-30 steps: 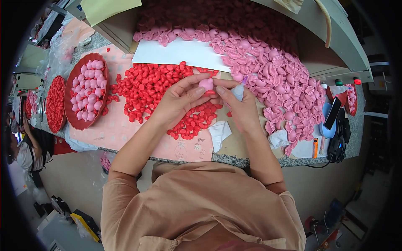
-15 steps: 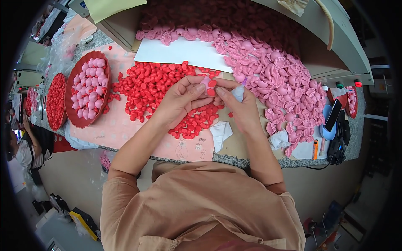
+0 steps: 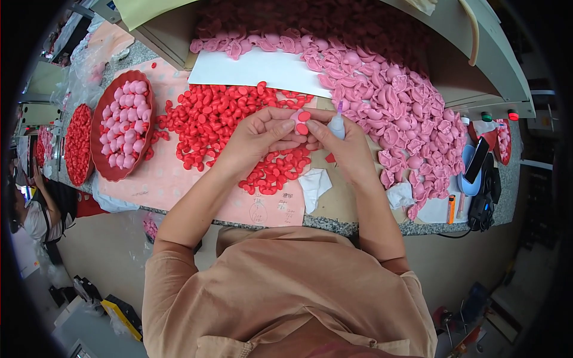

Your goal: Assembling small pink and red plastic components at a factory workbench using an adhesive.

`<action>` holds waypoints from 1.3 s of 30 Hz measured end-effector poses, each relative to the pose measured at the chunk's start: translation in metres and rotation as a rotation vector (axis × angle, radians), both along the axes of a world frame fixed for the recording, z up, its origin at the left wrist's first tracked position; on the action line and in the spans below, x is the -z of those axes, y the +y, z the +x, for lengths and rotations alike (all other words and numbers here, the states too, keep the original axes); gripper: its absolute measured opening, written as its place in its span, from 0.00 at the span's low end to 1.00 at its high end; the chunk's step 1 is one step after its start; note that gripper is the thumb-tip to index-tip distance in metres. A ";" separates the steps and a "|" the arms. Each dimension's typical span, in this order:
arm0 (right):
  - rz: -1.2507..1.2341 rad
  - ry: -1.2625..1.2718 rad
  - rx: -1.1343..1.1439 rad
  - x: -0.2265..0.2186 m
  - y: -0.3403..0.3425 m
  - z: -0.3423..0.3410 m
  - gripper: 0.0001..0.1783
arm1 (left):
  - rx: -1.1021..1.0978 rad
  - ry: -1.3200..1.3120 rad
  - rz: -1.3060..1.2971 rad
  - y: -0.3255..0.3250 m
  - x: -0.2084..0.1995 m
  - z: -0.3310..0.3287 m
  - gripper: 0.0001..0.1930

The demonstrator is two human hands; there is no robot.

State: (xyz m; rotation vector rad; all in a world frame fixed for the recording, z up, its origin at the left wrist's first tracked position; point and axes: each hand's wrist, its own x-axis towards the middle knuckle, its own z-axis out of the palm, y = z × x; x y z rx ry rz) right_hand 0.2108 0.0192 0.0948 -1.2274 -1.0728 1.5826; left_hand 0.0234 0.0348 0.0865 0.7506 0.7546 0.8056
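Between my fingertips is a small pink piece (image 3: 297,117) with two red oval parts (image 3: 303,129) on it, one above the other. My left hand (image 3: 260,138) pinches it from the left. My right hand (image 3: 345,147) meets it from the other side with thumb and fingertips. Tucked in the right hand as well is a small pale squeeze bottle (image 3: 336,127), its thin purple tip pointing up. Beneath and left of my hands spreads a heap of red bean-like pieces (image 3: 209,119). Pink frilled shell-like pieces (image 3: 394,101) are piled on the right.
At the left, a red scalloped tray (image 3: 96,134) holds pink-and-red pieces, beside another tray of red pieces (image 3: 78,149). White crumpled tissues (image 3: 314,186) lie near the table edge. On the right are a phone (image 3: 476,160), an orange lighter (image 3: 451,209) and black cables. Another person (image 3: 48,209) is at far left.
The bottle has tilted from pointing down toward the palm to standing with its purple tip up. The pink piece has turned slightly, so both red ovals face up more fully.
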 end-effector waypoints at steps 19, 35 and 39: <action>-0.053 0.063 -0.033 0.007 -0.003 -0.006 0.19 | 0.007 0.053 0.065 -0.001 0.006 -0.007 0.17; -0.042 0.014 -0.074 0.005 -0.004 -0.003 0.17 | 0.050 0.137 0.115 0.000 0.006 -0.010 0.14; -0.055 0.011 -0.077 0.006 -0.005 -0.004 0.16 | 0.051 0.142 0.109 0.000 0.009 -0.012 0.14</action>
